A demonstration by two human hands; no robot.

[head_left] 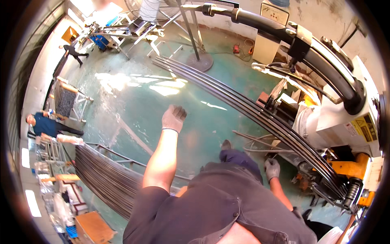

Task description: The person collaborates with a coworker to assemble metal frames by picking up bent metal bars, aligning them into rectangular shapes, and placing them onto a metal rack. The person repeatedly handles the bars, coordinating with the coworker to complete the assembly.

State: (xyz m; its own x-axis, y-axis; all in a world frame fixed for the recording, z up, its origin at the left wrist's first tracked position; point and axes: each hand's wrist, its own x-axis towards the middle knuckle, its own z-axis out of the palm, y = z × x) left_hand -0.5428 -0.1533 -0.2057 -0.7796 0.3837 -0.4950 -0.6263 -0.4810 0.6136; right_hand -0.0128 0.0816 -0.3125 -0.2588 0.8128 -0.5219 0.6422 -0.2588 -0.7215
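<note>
My left hand (174,118), in a light grey knitted glove with darker fingertips, reaches forward above the green floor. Its fingers are slightly bent and apart, and nothing shows in them. Lower and to the right, my right hand (272,168) hangs beside my body in a similar glove, its fingers loose and holding nothing visible. Nearest to it on the right is a bundle of long dark metal tubes (248,99), running from the far middle down to the machine at the right. Neither hand touches the tubes.
A large white machine (345,126) with a thick black arm (260,23) stands at the right. A rack of thin rods (105,177) lies at the left. A fan stand's round base (200,63) sits ahead. One person (48,124) stands left; another (74,53) is farther back.
</note>
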